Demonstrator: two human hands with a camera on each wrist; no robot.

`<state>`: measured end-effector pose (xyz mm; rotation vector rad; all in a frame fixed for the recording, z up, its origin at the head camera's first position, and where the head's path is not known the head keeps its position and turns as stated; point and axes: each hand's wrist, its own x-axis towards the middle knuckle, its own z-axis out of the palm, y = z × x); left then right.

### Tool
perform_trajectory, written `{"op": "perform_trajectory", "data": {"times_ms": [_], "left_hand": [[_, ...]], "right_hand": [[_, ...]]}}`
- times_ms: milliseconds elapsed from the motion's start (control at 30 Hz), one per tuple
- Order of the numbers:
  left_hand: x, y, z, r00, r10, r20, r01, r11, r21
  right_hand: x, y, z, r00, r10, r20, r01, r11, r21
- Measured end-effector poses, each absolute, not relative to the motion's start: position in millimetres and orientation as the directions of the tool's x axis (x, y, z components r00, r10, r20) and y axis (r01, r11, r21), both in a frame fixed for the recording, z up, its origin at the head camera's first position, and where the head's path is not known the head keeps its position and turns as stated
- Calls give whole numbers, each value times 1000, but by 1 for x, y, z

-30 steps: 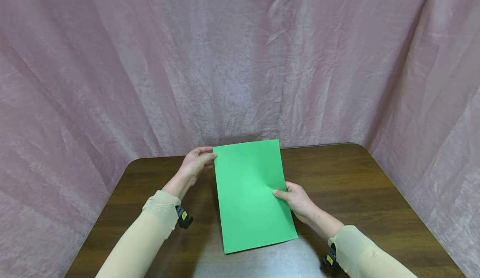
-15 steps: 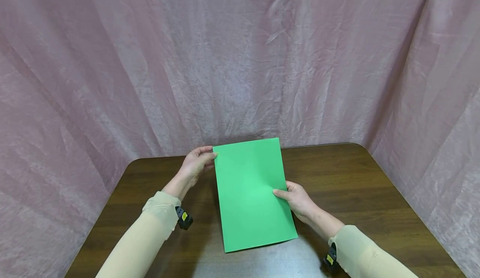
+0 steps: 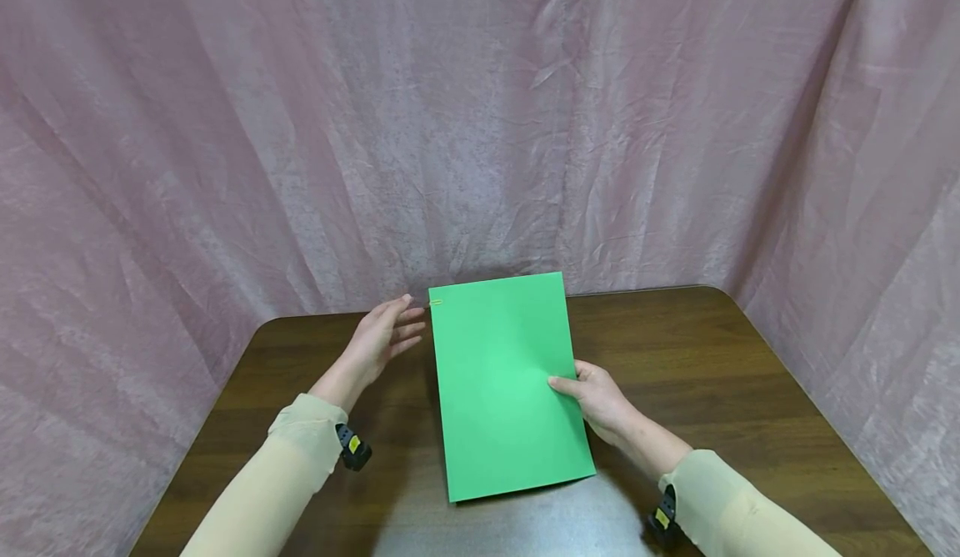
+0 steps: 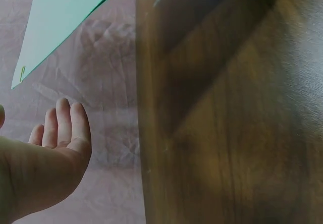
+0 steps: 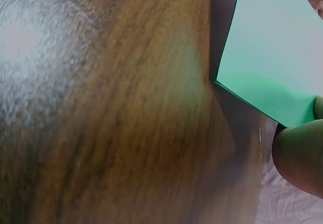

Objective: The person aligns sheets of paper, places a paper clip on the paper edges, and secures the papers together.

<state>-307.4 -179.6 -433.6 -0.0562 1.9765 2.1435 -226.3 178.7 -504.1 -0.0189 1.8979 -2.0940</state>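
Observation:
A green sheet of paper [image 3: 502, 398], maybe more than one layer, is tilted up above the table. My right hand [image 3: 600, 400] pinches its right edge, thumb on the front face and the other fingers behind. A small yellow paper clip [image 3: 436, 302] sits on the sheet's upper left corner; the left wrist view shows the same paper clip [image 4: 22, 73] near the corner's tip. Just left of that corner, my left hand [image 3: 378, 340] is apart from the paper with its fingers extended and holds nothing. In the right wrist view the green sheet [image 5: 272, 42] hides part of the left hand.
Under the hands is a brown wooden table [image 3: 697, 357] with rounded far corners. A pink curtain [image 3: 480, 123] hangs close behind its far edge and along the sides. Black cameras are strapped at both wrists.
My left hand has let go of the upper left corner and drawn back slightly to the left, so the paper clip shows fully. My right hand keeps its grip; the sheet has shifted slightly upward.

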Motion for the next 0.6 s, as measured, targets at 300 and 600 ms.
{"op": "perform_trajectory", "data": {"times_ms": [300, 600], "left_hand": [[-290, -186, -451, -958, 188, -217, -224, -18, 974], [-262, -176, -471, -941, 242, -237, -245, -2, 970]], "right_hand": [[-227, 181, -501, -951, -227, -212, 232, -66, -971], [-227, 183, -498, -955, -239, -175, 200, -86, -976]]}}
